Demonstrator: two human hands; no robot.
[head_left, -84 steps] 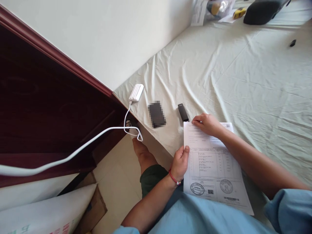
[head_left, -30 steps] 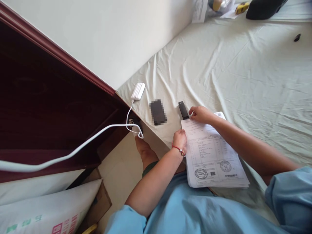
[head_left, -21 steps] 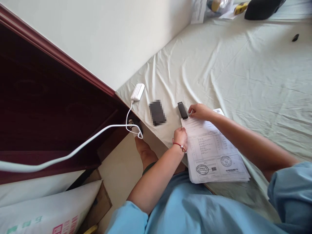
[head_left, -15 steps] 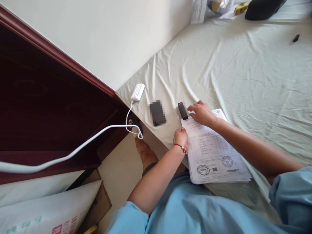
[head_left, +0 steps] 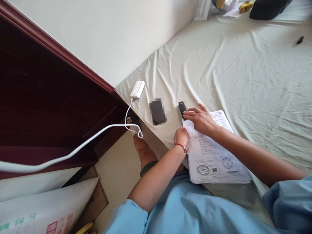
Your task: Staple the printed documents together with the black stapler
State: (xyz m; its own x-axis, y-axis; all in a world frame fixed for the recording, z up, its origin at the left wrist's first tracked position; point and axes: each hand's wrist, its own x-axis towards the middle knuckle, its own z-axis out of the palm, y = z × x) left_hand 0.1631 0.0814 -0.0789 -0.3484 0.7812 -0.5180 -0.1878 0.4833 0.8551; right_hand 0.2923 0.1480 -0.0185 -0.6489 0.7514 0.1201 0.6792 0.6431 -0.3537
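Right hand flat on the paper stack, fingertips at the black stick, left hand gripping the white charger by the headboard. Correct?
Not quite. The head view shows the left hand at the paper stack's left edge; the white charger lies untouched. The right hand and black stick are as stated.

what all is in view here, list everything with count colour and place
stack of papers: one stack, white printed sheets with round stamps, on the bed's near edge
small black device: one, black, on the sheet at the stack's far left corner
blurred dark item: one, dark, on the sheet left of the black device
power bank: one, white, at the bed's corner
cable: one, white, running from the power bank off to the left
bed sheet: one, pale green, creased
headboard: one, dark red-brown wood, left
sack: one, white with print, bottom left
left hand: on the stack's left edge, red bracelet at the wrist
right hand: flat on the stack's top, fingertips at the black device
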